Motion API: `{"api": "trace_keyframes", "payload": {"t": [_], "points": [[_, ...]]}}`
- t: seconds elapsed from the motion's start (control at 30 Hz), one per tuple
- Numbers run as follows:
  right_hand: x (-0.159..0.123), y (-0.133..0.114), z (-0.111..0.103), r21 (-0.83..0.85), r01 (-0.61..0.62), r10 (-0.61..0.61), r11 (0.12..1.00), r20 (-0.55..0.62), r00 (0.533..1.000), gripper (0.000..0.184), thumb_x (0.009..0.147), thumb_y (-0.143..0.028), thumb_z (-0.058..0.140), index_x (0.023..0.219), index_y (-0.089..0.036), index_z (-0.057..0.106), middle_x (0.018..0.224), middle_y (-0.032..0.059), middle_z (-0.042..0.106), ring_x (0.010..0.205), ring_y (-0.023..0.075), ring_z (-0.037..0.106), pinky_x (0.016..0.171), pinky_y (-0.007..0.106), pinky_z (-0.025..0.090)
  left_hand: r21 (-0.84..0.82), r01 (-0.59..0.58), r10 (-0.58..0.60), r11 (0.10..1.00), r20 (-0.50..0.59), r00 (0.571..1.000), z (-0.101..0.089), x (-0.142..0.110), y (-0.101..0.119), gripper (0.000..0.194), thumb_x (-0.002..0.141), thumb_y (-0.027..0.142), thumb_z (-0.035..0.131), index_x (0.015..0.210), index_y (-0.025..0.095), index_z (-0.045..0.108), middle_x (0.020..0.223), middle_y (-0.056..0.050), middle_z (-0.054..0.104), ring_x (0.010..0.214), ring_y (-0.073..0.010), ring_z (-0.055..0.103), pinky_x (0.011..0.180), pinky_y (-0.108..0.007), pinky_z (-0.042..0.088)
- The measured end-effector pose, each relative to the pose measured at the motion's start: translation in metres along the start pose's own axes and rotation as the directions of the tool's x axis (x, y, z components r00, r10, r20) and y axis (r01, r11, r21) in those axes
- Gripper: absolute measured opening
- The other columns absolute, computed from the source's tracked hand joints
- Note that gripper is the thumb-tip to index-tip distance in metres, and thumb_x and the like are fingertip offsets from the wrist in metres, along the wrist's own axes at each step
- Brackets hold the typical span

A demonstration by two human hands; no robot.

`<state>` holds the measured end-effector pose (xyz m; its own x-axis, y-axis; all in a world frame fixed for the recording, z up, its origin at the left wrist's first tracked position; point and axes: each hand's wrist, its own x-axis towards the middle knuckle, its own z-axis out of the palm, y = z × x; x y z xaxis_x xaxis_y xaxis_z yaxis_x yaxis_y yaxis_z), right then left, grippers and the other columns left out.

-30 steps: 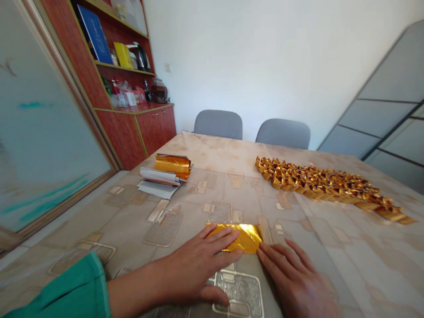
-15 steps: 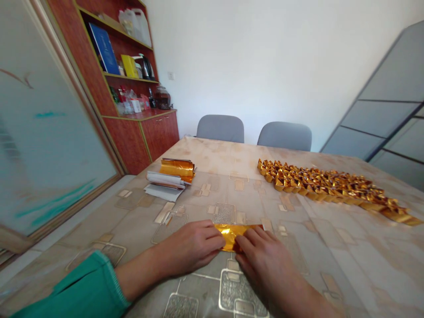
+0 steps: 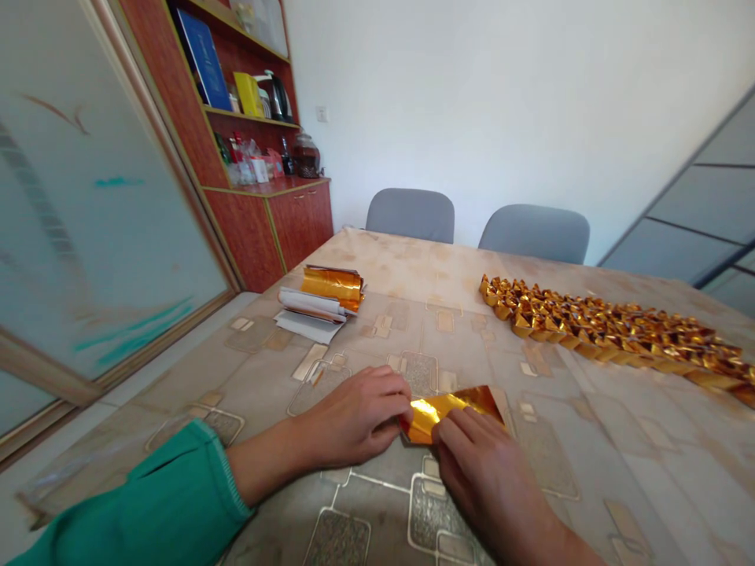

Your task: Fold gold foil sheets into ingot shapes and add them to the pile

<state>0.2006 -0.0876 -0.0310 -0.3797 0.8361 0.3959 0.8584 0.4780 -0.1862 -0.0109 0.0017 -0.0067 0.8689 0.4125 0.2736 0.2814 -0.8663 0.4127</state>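
Observation:
A folded piece of gold foil paper [image 3: 451,410] lies on the patterned table [image 3: 560,440] just in front of me. My left hand [image 3: 354,413] is curled, its fingertips pinching the paper's left end. My right hand [image 3: 480,475] rests on the paper's near edge, fingers closed together on it; the paper's right end lifts a little off the table.
Several folded gold paper ingots [image 3: 613,334] lie in long rows at the right rear of the table. A stack of gold and white sheets [image 3: 322,295] sits at the left rear. Two grey chairs [image 3: 472,224] stand behind the table; a red cabinet [image 3: 265,212] is at left.
The flat, wide gold sheet has been folded narrower. Both hands closed in on it from flat and spread to pinching, and its right end now lifts. The view shifted left.

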Motion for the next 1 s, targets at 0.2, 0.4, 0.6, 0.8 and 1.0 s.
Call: {"api": "trace_keyframes", "payload": {"t": [0.2,0.4,0.6,0.8,1.0], "points": [[0.002,-0.006,-0.01,0.126,-0.126,0.115,0.984,0.089,0.989,0.006,0.088,-0.019,0.055,0.083,-0.02,0.057,0.084,0.0051,0.062,0.077,0.0235,0.055,0.068,0.033,0.037,-0.039,0.059,-0.06,0.998,-0.031,0.998,0.009,0.002,0.0,0.01,0.095,0.018,0.056,0.093,0.017,0.065,0.094,-0.004,0.063,0.092,-0.0186,0.055,0.083,-0.031,0.044],[0.012,0.0,-0.008,0.185,-0.229,0.215,0.956,0.091,0.972,0.023,0.097,-0.025,0.052,0.076,-0.021,0.06,0.078,0.0027,0.064,0.074,0.0212,0.056,0.068,0.031,0.034,-0.057,0.203,-0.207,0.978,-0.084,0.975,0.009,0.005,0.002,0.008,0.091,0.02,0.063,0.084,0.016,0.064,0.092,-0.003,0.06,0.092,-0.0196,0.054,0.082,-0.031,0.043],[0.014,0.004,-0.002,0.072,-0.242,0.238,0.968,0.055,0.97,0.024,0.093,-0.021,0.058,0.069,-0.02,0.057,0.072,0.0019,0.064,0.068,0.0201,0.055,0.065,0.03,0.032,-0.021,0.296,-0.296,0.955,-0.126,0.947,0.012,0.006,0.003,0.011,0.086,0.021,0.069,0.08,0.017,0.061,0.095,-0.003,0.059,0.096,-0.0209,0.053,0.081,-0.032,0.041],[0.014,0.003,0.004,-0.093,-0.21,0.211,0.973,-0.004,0.978,0.023,0.092,-0.025,0.059,0.069,-0.021,0.056,0.07,0.0023,0.065,0.066,0.0209,0.056,0.065,0.032,0.03,-0.009,0.342,-0.339,0.94,-0.146,0.929,0.014,0.007,0.003,0.015,0.083,0.022,0.072,0.076,0.018,0.059,0.095,-0.002,0.058,0.095,-0.0206,0.052,0.081,-0.032,0.041],[0.014,0.002,0.005,-0.181,-0.194,0.194,0.964,-0.018,0.981,0.022,0.092,-0.026,0.056,0.07,-0.022,0.052,0.069,0.003,0.064,0.064,0.0216,0.058,0.064,0.033,0.031,0.01,0.35,-0.345,0.937,-0.153,0.926,0.015,0.007,0.0,0.014,0.083,0.021,0.072,0.078,0.018,0.059,0.093,-0.002,0.058,0.094,-0.0211,0.053,0.08,-0.033,0.041]]}}
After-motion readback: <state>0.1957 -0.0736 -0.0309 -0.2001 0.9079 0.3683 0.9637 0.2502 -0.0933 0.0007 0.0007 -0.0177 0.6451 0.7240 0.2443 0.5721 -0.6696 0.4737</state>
